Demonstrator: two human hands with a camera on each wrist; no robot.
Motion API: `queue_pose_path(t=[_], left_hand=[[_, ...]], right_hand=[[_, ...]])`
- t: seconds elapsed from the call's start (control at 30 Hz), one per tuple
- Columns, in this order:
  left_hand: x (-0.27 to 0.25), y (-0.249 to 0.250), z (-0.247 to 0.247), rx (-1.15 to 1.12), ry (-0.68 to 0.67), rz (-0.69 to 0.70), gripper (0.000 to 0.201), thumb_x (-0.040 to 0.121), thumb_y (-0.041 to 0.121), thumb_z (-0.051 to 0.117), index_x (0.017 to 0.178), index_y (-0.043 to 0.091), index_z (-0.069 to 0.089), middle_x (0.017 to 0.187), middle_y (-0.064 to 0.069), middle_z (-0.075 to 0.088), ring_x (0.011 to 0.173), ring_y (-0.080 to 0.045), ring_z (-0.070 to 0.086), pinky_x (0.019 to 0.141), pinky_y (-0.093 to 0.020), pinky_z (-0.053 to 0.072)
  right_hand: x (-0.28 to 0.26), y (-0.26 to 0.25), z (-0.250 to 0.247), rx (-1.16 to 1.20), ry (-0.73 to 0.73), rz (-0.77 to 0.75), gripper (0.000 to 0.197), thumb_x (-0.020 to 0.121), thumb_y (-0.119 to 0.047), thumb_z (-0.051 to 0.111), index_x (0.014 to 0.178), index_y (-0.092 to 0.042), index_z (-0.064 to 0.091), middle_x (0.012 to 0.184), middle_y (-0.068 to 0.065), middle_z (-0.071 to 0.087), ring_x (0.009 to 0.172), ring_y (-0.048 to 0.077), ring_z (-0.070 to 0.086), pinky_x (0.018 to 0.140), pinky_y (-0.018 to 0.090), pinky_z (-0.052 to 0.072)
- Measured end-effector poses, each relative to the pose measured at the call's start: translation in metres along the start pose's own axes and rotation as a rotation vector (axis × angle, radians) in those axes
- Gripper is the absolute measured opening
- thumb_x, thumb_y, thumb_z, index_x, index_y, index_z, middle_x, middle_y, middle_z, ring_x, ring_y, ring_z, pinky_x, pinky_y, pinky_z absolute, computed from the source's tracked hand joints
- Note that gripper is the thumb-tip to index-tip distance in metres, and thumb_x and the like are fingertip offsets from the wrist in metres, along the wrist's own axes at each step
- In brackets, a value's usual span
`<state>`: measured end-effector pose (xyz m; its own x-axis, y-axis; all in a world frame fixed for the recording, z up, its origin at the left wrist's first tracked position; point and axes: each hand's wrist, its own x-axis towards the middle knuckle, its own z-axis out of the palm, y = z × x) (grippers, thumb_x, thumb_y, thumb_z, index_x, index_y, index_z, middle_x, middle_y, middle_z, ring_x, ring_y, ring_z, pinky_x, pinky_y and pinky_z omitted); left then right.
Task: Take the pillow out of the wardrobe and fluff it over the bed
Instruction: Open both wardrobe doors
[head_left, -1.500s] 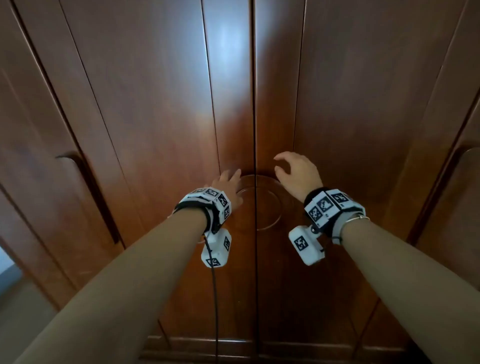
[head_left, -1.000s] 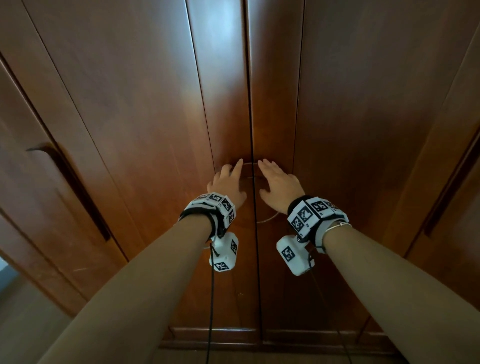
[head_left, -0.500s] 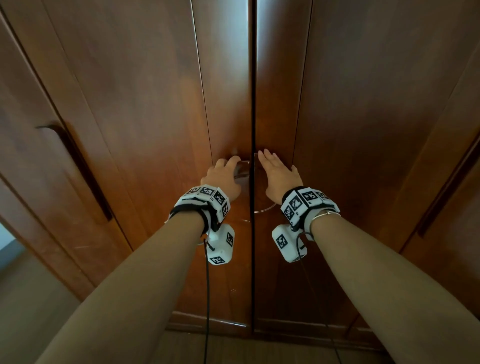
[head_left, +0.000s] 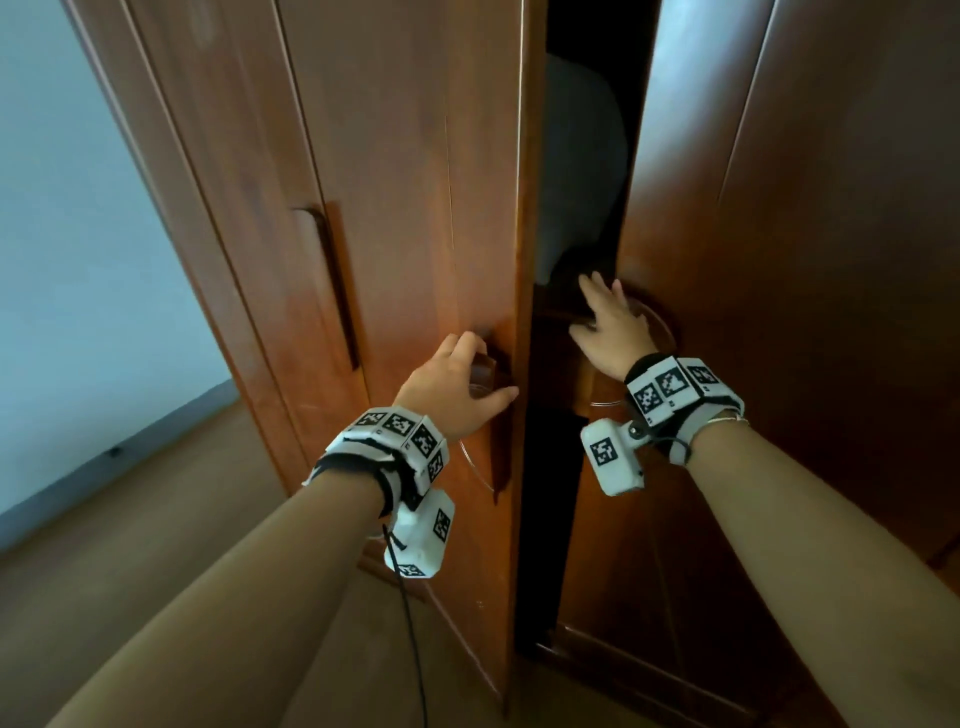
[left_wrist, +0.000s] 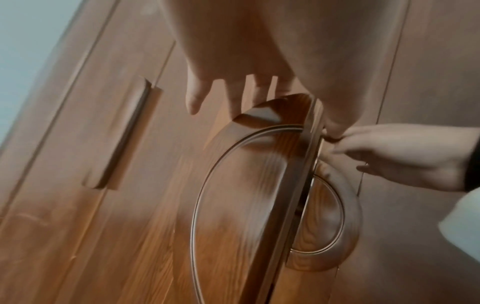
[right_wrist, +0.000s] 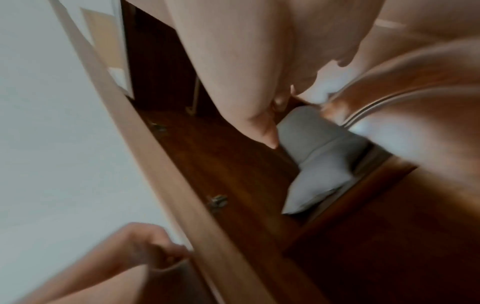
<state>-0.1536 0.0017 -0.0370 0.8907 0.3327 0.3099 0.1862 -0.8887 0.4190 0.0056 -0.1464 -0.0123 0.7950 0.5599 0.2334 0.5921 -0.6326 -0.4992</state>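
Fingers on wardrobe door handles

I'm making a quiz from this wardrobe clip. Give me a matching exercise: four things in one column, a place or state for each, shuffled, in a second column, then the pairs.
Things:
1. left hand
2. right hand
3. pillow
4. left door

Places or states:
A. grey-white, inside the wardrobe
B. swung partly open
C. fingers curled on the left door's recessed handle
D. fingers at the inner edge of the right door

Pairs: 1-C, 2-D, 3-A, 4-B
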Motion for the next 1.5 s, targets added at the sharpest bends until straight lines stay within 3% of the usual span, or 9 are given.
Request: queue_pose_path(t=[0.17,0.27,0.53,0.77,0.93,1.03,1.2,1.33,1.5], left_hand=[[-0.047,-0.027,-0.028,0.053,0.063,-0.109,0.053,0.083,0.055,0.061,0.113,0.016,0.043,0.110,0.003,0.049,0.097,-0.020,0.059,0.083,-0.033,0.049],[-0.073,-0.049,-0.047,0.051,0.118,-0.158,0.054,0.083,0.054,0.062,0.114,0.014,0.046,0.107,0.002,0.050,0.097,-0.022,0.059,0.082,-0.034,0.046],[-0.118,-0.124,-0.104,-0.069,0.192,-0.345,0.061,0.081,0.051,0.067,0.122,0.011,0.042,0.108,-0.003,0.058,0.095,-0.022,0.058,0.085,-0.036,0.048],[-0.136,-0.203,-0.143,-0.080,0.229,-0.409,0.025,0.089,0.035,0.063,0.095,0.014,0.051,0.089,0.002,0.054,0.082,-0.021,0.056,0.073,-0.032,0.042],[-0.142,-0.260,-0.160,-0.053,0.278,-0.445,0.029,0.094,0.029,0.057,0.107,0.003,0.056,0.115,-0.007,0.045,0.090,-0.018,0.051,0.085,-0.030,0.041],[-0.138,-0.289,-0.170,-0.040,0.329,-0.515,0.029,0.095,0.026,0.056,0.109,0.000,0.054,0.123,-0.014,0.047,0.091,-0.020,0.049,0.084,-0.027,0.037],[-0.122,-0.324,-0.187,-0.113,0.375,-0.625,0.038,0.096,0.021,0.054,0.125,-0.002,0.047,0.138,-0.018,0.044,0.120,-0.035,0.053,0.102,-0.039,0.040],[-0.107,-0.341,-0.184,-0.062,0.430,-0.650,0.046,0.096,0.020,0.054,0.129,-0.006,0.038,0.137,-0.024,0.041,0.120,-0.042,0.051,0.100,-0.046,0.042],[-0.093,-0.338,-0.174,-0.015,0.623,-0.688,0.055,0.094,0.018,0.054,0.137,-0.006,0.030,0.138,-0.024,0.038,0.119,-0.043,0.051,0.097,-0.048,0.043]], right_hand=[[-0.046,-0.075,0.009,0.375,0.034,-0.202,0.049,0.103,-0.032,0.033,0.150,-0.022,0.025,0.162,-0.001,0.018,0.150,0.016,0.009,0.122,0.051,0.008],[-0.068,-0.117,0.016,0.575,-0.053,-0.351,0.046,0.104,-0.032,0.028,0.149,-0.021,0.029,0.160,-0.001,0.025,0.150,0.014,0.013,0.123,0.046,0.010],[-0.092,-0.215,0.071,0.440,-0.339,-0.588,0.047,0.104,-0.037,0.020,0.151,-0.032,0.019,0.161,-0.011,0.018,0.149,0.006,0.006,0.123,0.048,-0.001],[-0.084,-0.291,0.132,0.520,-0.438,-0.655,0.051,0.103,-0.038,0.026,0.152,-0.028,0.015,0.162,-0.007,0.013,0.148,0.004,0.011,0.125,0.035,0.009],[-0.066,-0.337,0.170,0.474,-0.439,-0.655,0.051,0.103,-0.040,0.026,0.152,-0.029,0.017,0.163,-0.006,0.011,0.150,0.009,0.006,0.125,0.038,0.007],[-0.057,-0.352,0.187,0.444,-0.412,-0.618,0.051,0.103,-0.040,0.026,0.152,-0.029,0.018,0.163,-0.006,0.010,0.150,0.010,0.005,0.125,0.038,0.007],[-0.045,-0.353,0.208,0.387,-0.387,-0.576,0.051,0.102,-0.042,0.029,0.151,-0.029,0.021,0.163,-0.008,0.009,0.149,0.009,0.012,0.124,0.037,0.012],[-0.031,-0.338,0.213,0.333,-0.343,-0.552,0.051,0.102,-0.039,0.033,0.151,-0.027,0.023,0.163,-0.007,0.010,0.149,0.008,0.010,0.118,0.024,0.007],[-0.014,-0.316,0.214,0.290,-0.322,-0.520,0.053,0.101,-0.039,0.034,0.151,-0.028,0.021,0.163,-0.007,0.010,0.149,0.008,0.008,0.113,0.022,0.007]])
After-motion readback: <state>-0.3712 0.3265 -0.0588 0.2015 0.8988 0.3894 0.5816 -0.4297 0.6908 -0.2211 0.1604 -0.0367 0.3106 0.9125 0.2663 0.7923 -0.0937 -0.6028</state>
